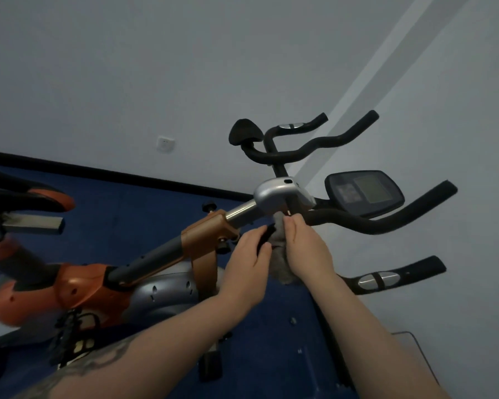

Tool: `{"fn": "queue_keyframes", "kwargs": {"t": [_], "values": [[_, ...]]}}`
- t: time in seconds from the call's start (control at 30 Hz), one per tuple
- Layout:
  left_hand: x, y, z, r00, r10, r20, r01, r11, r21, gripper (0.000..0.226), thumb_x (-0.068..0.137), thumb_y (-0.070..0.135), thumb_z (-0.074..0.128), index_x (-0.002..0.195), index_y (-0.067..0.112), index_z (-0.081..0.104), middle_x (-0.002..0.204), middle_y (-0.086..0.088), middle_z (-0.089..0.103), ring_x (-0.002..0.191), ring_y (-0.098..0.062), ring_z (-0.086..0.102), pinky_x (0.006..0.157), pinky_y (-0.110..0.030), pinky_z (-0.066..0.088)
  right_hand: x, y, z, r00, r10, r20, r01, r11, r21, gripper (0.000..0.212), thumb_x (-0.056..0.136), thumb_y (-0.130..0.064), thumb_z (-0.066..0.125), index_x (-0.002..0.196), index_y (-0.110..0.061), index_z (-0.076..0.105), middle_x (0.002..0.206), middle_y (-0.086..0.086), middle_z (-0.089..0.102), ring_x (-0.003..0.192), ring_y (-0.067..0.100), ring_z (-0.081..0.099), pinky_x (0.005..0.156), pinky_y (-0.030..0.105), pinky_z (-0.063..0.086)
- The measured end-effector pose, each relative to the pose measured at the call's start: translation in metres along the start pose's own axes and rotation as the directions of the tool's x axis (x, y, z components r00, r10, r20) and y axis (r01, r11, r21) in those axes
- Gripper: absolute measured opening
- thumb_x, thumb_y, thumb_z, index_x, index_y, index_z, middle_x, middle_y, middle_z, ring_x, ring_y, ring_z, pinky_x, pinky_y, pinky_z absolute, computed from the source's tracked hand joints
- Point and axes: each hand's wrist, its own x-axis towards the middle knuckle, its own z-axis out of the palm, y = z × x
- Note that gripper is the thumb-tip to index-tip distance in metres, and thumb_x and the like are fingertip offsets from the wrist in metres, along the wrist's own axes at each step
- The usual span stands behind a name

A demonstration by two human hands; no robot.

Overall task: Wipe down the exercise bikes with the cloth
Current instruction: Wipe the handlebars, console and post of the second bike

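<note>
Blue floor and grey wall back an orange-and-silver exercise bike (104, 280), cut off at left. At centre, the right hand (306, 249) grips a mostly hidden fluffy grey cloth (281, 269); the left hand (247, 254) holds a black handlebar section (267, 236).

No text, brand, number or sign can be read anywhere in this view. The console (365, 192) on the exercise bike (162, 272) carries a grey screen and a small darker panel beside it, but both are too blurred to show any characters. The yellowish patches low on the bike's frame near the pedal (82, 345) are also illegible.
</note>
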Motion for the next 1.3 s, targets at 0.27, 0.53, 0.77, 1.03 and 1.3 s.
{"fn": "queue_keyframes", "kwargs": {"t": [0.27, 0.53, 0.77, 1.03, 1.3], "values": [[0.010, 0.002, -0.005, 0.995, -0.064, -0.081, 0.061, 0.997, -0.040, 0.024, 0.102, 0.022, 0.044, 0.119, 0.029, 0.060, 0.109, 0.017, 0.060, 0.102, 0.005, 0.055, 0.087, -0.015, 0.043, 0.018, -0.008, 0.003, 0.950, 0.281, -0.138, -0.294, 0.952, -0.081, 0.063, 0.103, -0.047, 0.010, 0.106, -0.013, 0.064, 0.105, 0.013, 0.067, 0.099, 0.033, 0.062, 0.080, 0.041, 0.044], [0.041, 0.013, -0.017, 0.999, -0.030, 0.019, 0.029, 0.999, 0.027, 0.027, 0.100, 0.022, 0.043, 0.084, 0.028, 0.064, 0.076, 0.013, 0.064, 0.073, 0.005, 0.058, 0.059, -0.006, 0.041, 0.012, -0.001, 0.000, 0.902, 0.430, -0.035, -0.430, 0.903, 0.002, 0.056, 0.104, -0.037, 0.013, 0.122, -0.007, 0.057, 0.119, 0.017, 0.062, 0.107, 0.033, 0.058, 0.085, 0.041, 0.043], [0.089, 0.020, -0.012, 0.889, 0.157, 0.431, -0.268, 0.940, 0.211, 0.026, 0.098, 0.023, 0.046, 0.078, 0.018, 0.061, 0.071, 0.007, 0.060, 0.068, -0.001, 0.056, 0.059, -0.012, 0.040, -0.035, -0.019, 0.018, 0.805, 0.561, -0.194, -0.542, 0.828, 0.146, 0.035, 0.103, -0.046, 0.017, 0.103, -0.020, 0.041, 0.103, 0.009, 0.064, 0.090, 0.029, 0.061, 0.066, 0.038, 0.041], [0.125, 0.016, 0.003, 0.578, 0.389, 0.717, -0.673, 0.724, 0.150, 0.027, 0.097, 0.017, 0.038, 0.086, 0.013, 0.062, 0.080, 0.000, 0.061, 0.080, -0.012, 0.051, 0.083, -0.041, 0.042, -0.027, -0.041, 0.020, 0.560, 0.758, -0.336, -0.683, 0.651, 0.331, 0.035, 0.103, -0.045, 0.020, 0.092, -0.026, 0.047, 0.085, -0.003, 0.059, 0.075, 0.017, 0.054, 0.065, 0.035, 0.041], [0.129, 0.009, 0.004, 0.533, 0.339, 0.775, -0.530, 0.848, -0.006, 0.026, 0.102, 0.007, 0.036, 0.089, 0.021, 0.055, 0.084, 0.025, 0.048, 0.086, 0.009, 0.046, 0.100, -0.046, 0.041, -0.026, -0.054, 0.018, 0.440, 0.856, -0.272, -0.733, 0.517, 0.443, 0.031, 0.105, -0.037, 0.027, 0.110, -0.017, 0.049, 0.098, 0.004, 0.060, 0.088, 0.021, 0.057, 0.075, 0.039, 0.047]]}}
